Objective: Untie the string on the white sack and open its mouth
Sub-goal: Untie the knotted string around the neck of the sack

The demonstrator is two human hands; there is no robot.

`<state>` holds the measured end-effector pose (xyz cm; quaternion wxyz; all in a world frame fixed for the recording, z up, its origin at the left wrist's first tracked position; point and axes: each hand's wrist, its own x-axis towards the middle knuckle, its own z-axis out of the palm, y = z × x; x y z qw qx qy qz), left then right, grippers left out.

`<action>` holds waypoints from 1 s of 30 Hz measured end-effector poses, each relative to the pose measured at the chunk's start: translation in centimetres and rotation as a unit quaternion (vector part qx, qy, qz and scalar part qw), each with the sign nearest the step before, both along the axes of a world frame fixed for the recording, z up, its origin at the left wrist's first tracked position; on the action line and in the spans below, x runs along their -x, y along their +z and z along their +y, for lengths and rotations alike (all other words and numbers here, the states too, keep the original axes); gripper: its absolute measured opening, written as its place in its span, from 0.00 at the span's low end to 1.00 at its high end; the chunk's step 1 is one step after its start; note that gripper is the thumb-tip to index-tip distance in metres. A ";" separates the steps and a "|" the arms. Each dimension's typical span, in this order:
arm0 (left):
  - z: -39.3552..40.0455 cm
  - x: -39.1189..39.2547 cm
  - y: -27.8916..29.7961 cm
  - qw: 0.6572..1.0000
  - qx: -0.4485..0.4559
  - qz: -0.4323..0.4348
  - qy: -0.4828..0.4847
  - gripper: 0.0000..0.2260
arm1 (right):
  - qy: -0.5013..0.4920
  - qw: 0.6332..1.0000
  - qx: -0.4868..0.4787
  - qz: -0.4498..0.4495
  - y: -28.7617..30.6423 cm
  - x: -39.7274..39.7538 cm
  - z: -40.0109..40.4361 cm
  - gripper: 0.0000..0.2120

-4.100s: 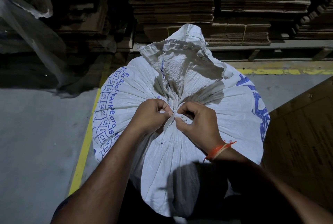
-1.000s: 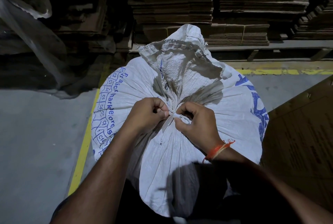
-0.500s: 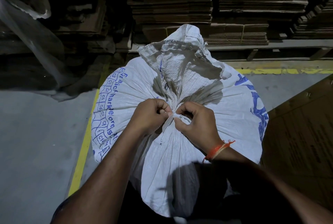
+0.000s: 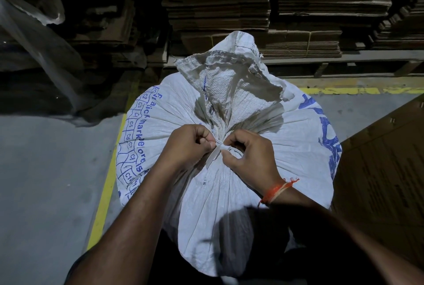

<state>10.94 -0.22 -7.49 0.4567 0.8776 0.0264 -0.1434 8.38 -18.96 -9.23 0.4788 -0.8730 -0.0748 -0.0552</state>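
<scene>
The white string is tied round the gathered neck of the white sack, which stands on the grey floor. Left hand and right hand each pinch the string at the knot. Stacked cardboard lies far behind.

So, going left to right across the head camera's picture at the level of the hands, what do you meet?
Grey floor → yellow floor line → white sack → left hand → string → right hand → brown cardboard sheet.
</scene>
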 end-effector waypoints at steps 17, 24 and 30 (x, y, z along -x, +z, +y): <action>-0.4 0.3 0.5 1.000 -0.020 0.002 0.002 0.04 | -0.001 1.000 -0.010 0.006 0.0 0.0 0.1 0.06; -0.5 0.3 0.3 1.000 0.007 0.009 0.003 0.05 | -0.002 1.000 -0.003 0.005 0.2 0.1 0.1 0.06; -0.5 0.4 0.5 0.999 0.043 0.024 0.003 0.04 | -0.002 1.000 0.004 0.006 0.3 0.1 0.1 0.06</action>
